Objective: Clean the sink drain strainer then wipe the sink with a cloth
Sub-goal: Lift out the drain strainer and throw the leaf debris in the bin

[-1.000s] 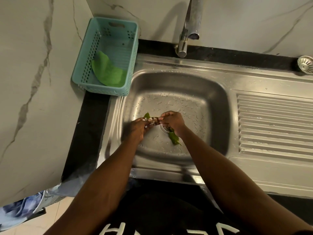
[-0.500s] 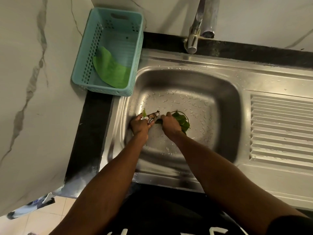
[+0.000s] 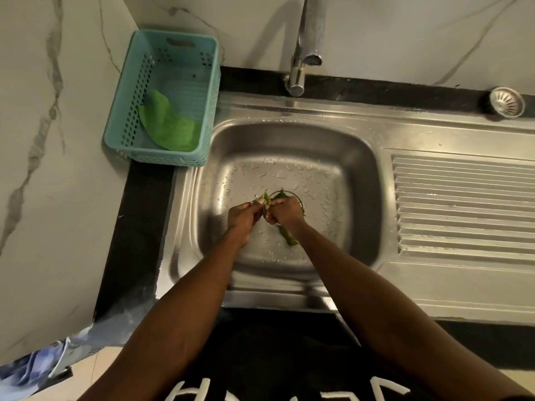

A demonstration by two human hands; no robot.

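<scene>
Both my hands are down in the wet steel sink basin [image 3: 341,157], over the drain. My left hand [image 3: 242,217] is closed on green leaf scraps [image 3: 265,198] and a small bit of debris. My right hand [image 3: 285,214] pinches the same clump from the other side; a green leaf [image 3: 288,237] hangs below its wrist. The drain ring [image 3: 298,198] shows partly behind my right hand, with leaves in it. A round metal drain strainer [image 3: 506,101] sits on the black ledge at the back right. A green cloth [image 3: 168,127] lies in the teal basket.
The teal plastic basket [image 3: 121,131] stands on the counter at the sink's back left. The tap [image 3: 307,39] rises behind the basin. A ribbed steel draining board [image 3: 463,206] lies to the right. Marble wall panels stand to the left and behind.
My hands have drawn closer together over the drain, both pinching the leaf clump. The camera view shifted, so the strainer at the back right is in view again.
</scene>
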